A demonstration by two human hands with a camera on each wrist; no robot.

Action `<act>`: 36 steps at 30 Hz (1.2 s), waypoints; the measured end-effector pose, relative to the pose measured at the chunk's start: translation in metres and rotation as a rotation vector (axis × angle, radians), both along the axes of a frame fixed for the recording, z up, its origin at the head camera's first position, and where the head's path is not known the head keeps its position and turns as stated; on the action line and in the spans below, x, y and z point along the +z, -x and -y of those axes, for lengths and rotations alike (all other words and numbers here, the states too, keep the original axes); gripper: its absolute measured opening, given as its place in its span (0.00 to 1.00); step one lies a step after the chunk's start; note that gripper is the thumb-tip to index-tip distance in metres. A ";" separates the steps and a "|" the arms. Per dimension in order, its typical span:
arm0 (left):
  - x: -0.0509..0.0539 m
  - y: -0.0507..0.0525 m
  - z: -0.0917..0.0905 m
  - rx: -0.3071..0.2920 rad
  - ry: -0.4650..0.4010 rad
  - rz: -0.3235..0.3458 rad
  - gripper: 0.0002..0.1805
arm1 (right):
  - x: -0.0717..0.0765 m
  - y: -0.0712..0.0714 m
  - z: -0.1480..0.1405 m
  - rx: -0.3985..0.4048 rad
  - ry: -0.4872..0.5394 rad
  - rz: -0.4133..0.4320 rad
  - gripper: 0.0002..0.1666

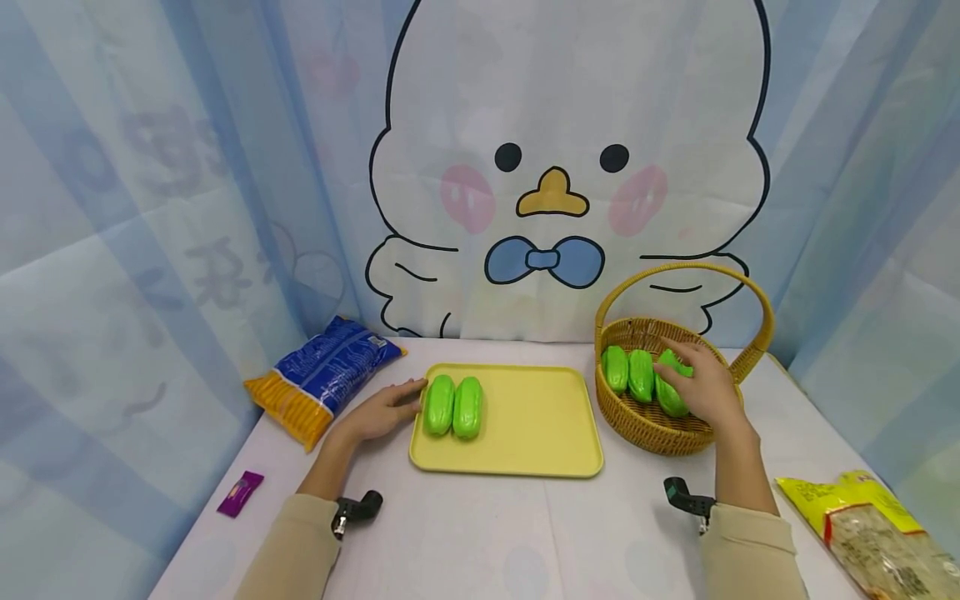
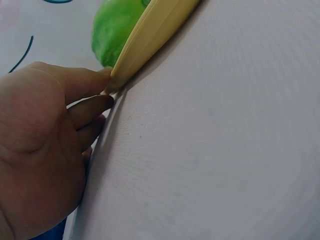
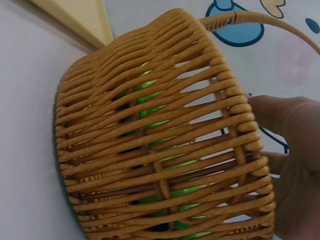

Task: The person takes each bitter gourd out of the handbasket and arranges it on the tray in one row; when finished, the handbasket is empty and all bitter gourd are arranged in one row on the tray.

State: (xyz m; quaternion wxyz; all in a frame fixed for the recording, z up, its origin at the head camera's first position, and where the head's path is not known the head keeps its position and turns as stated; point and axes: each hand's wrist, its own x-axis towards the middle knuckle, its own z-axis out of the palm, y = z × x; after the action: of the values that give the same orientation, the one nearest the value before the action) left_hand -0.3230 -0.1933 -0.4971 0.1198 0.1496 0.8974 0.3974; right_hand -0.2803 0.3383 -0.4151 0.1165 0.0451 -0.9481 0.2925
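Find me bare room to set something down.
Free: the yellow tray right of its two green pieces, and the table between your sleeves, this side of the tray. Crowded: the tray's left end, and the wicker basket holding three more pieces, your right hand over it.

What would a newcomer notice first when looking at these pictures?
A huge cartoon character on the backdrop dominates. Below it, two bright green pieces lie on the yellow tray. To its right stands the wicker basket with three more, the right hand over it.
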 end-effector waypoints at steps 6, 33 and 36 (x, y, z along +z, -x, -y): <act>0.001 0.000 -0.001 -0.001 -0.008 -0.002 0.32 | -0.010 0.005 -0.005 -0.023 -0.039 0.109 0.39; 0.002 0.000 -0.001 -0.002 -0.007 -0.006 0.32 | -0.016 0.006 -0.005 -0.028 -0.160 0.226 0.34; 0.002 0.000 -0.001 -0.004 -0.008 -0.007 0.32 | -0.016 0.007 -0.005 -0.027 -0.194 0.230 0.33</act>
State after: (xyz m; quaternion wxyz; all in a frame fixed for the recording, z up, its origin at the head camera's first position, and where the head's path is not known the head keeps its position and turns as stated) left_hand -0.3228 -0.1924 -0.4956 0.1169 0.1531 0.8959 0.4002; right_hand -0.2870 0.3431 -0.4308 0.0063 0.0098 -0.9794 0.2014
